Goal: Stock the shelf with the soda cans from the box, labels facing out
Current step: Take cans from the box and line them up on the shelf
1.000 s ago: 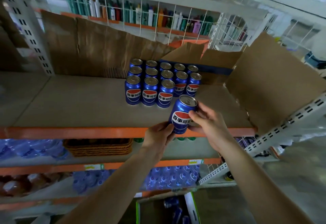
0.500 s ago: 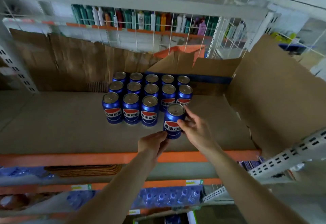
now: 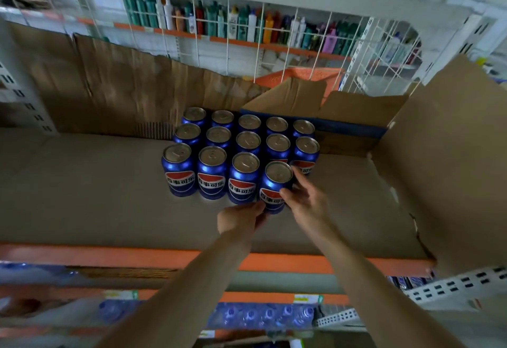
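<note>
Both hands were on a soda can at the right end of the near row on the shelf.

The shelf (image 3: 82, 205) was lined with brown cardboard and edged in orange along its near side; torn cardboard sheets (image 3: 115, 84) stood against the far side and a large flap (image 3: 450, 172) rose at the right. Beyond a white wire grille, bottles (image 3: 236, 22) in many colours filled a far shelf. The can (image 3: 274, 187) was blue with a silver top, upright, its red, white and blue label facing near, touching the neighbouring cans (image 3: 211, 153) set in three rows. The right hand (image 3: 307, 199) curled fingers and thumb round the can's right side. The left hand (image 3: 241, 220) pinched the can's lower left edge.
</note>
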